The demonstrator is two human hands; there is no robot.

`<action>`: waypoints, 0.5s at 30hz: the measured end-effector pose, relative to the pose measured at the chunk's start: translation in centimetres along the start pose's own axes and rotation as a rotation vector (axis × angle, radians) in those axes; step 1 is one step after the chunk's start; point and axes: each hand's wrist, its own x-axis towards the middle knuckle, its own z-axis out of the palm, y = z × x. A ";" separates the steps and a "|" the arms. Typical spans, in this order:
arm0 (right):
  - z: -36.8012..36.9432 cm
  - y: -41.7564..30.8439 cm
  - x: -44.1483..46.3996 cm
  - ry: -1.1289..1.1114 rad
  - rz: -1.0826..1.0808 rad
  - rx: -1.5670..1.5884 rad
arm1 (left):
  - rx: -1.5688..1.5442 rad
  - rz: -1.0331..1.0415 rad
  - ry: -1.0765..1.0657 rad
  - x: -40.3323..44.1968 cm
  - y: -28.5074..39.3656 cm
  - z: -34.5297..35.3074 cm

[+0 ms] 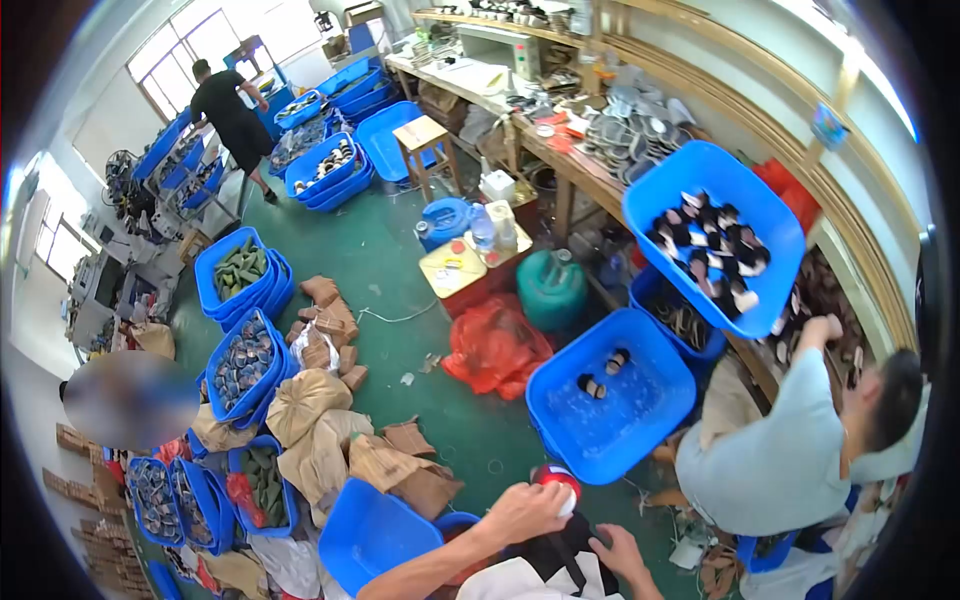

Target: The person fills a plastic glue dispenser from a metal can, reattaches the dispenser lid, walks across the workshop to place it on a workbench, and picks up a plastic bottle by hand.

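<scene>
Near the bottom centre, my left hand (522,512) is closed on a small rounded red-and-white object (560,486) whose kind I cannot make out. To the right, my right hand (622,556) curls against a slim dark piece (602,536), with its fingers partly hidden. Black cloth and a dark strap (568,562) lie between and below my hands, over white fabric. Just beyond them stands a blue tub (560,440) with a couple of small black-and-tan shoe-like pieces (592,386) in it.
At right, a person in a pale shirt (760,450) reaches toward a bench beside a raised blue tub (650,190) of black-and-pink pieces. A blue tub (375,540) stands left of my hands. Red plastic bag (495,345), green jug (552,288) and sacks (320,450) crowd the floor.
</scene>
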 end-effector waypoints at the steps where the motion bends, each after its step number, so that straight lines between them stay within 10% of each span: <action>1: -0.2 -2.8 3.2 -0.011 -0.023 0.007 | 0.017 -0.033 0.020 0.2 -3.2 -1.5; 15: 8.6 -48.3 45.5 -0.442 -1.028 0.024 | 0.178 -0.395 0.179 0.7 -36.4 -26.1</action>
